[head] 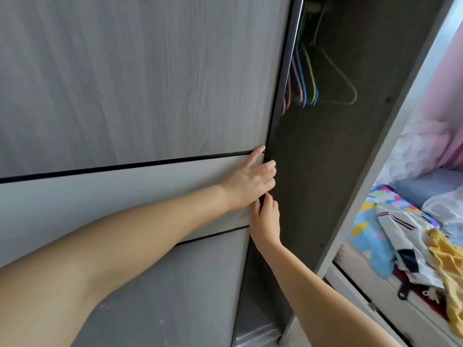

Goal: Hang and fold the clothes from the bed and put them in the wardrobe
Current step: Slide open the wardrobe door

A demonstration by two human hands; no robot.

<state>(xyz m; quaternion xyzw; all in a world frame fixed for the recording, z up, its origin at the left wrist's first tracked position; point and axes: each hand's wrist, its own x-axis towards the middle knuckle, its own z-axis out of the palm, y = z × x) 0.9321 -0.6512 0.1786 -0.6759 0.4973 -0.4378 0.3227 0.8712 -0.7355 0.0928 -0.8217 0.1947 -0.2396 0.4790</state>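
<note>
- The sliding door of the wardrobe is gripped at its dark right edge by both hands; the step in hand is judged to be the opening of the wardrobe, before any garment is handled.
- The left hand is laid on the door face, with its fingers curled round the edge.
- The right hand is placed just below the left one, touching it, and its fingertips are hooked on the same edge.
- An open section is seen to the right of the door, where a row of coloured hangers is hung from a rail near the top; no clothes are seen on them.
- The clothes are found well apart from the hands, heaped on the bed at the right edge of the view: a white striped piece, with a yellow garment lying partly over it.
- Whether the door is fully slid aside cannot be told.
- The next move is judged to call for the door to be released, a hanger to be taken down, and a garment to be fetched from the bed.
</note>
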